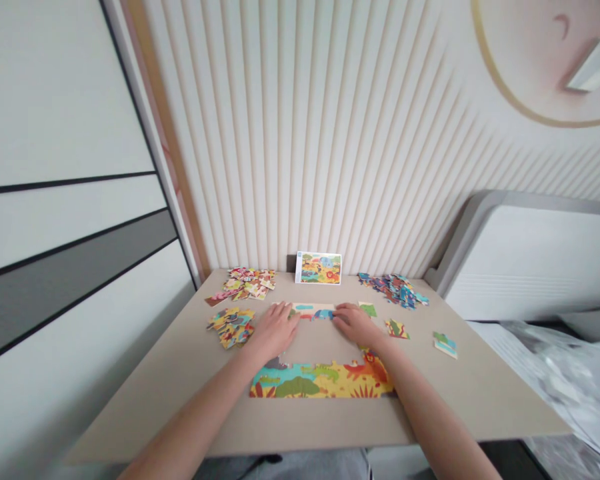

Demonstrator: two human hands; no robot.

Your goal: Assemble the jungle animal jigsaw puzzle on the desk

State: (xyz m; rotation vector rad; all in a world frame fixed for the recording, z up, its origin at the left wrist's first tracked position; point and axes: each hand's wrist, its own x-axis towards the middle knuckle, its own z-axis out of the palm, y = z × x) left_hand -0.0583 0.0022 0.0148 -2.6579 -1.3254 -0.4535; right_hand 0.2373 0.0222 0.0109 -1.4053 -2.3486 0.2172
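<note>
On the tabletop (480,397), framed at 6 o'clock by a joined jigsaw bottom strip (325,382). Touching the top strip (310,311) at 12 with left hand (277,327) toward 10 and right hand (356,322) toward 2, palm-down and unclenched. Backed by blue pieces (399,291) at 1, pink pieces (253,285) at 11 and a picture card (319,270) at 12.

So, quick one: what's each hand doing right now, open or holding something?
Left hand: open, palm down at the left end of the upper jigsaw strip.
Right hand: palm down at the strip's right end; grip can't be told.
</note>
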